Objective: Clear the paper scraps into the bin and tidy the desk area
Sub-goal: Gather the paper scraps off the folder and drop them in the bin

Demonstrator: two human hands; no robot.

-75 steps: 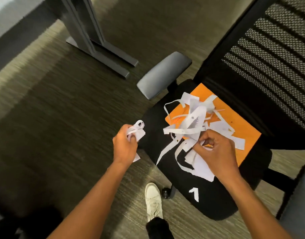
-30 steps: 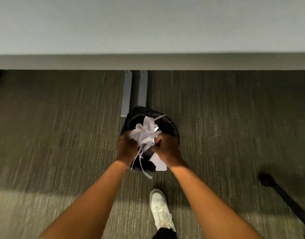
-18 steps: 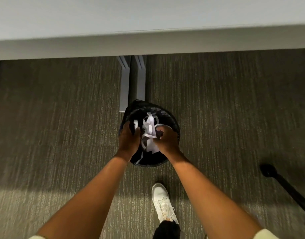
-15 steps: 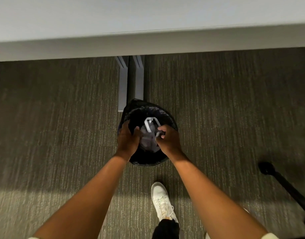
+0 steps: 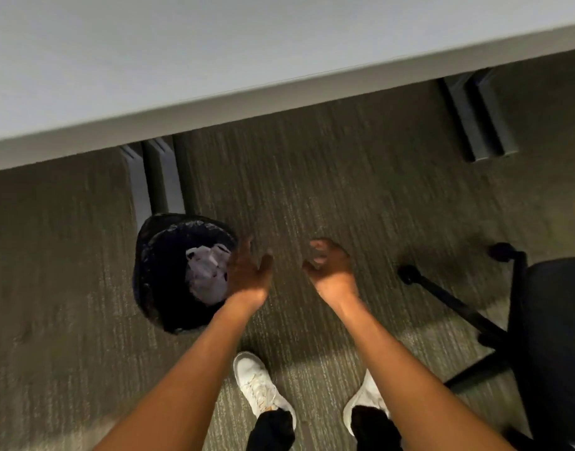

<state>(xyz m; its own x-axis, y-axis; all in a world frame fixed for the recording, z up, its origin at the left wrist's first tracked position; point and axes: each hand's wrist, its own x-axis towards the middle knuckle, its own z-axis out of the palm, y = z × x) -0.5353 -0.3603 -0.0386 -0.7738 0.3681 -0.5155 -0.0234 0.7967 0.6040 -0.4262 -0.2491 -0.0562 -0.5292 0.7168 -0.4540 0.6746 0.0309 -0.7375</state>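
- Now that both your hands are empty, the handful you were squeezing over the bin half a second ago is down inside it. Left hand [image 5: 248,275] is spread loose with the palm up, nothing in it. Right hand [image 5: 328,266] has the fingers curled in a bit, but I can't spot any paper between them (it's blurry, so a tiny shred could hide there).
- Paper scraps [image 5: 206,275] sit as a pale crumpled wad low in the bin [image 5: 149,271], which stands on the carpet [image 5: 312,196] right by the desk leg [image 5: 164,177], under the desk [image 5: 214,53] edge.
- That load looks done to me. No stray bits on the floor around the bin that I can see.
- Pose-wise: left hand is above the bin's right rim, right hand is off to the side over bare carpet, both forearms reaching forward and down, hands near each other but apart.
- The view has swung toward the chair [image 5: 553,336] on your right, so I'd guess that's where you go next to check for leftovers.
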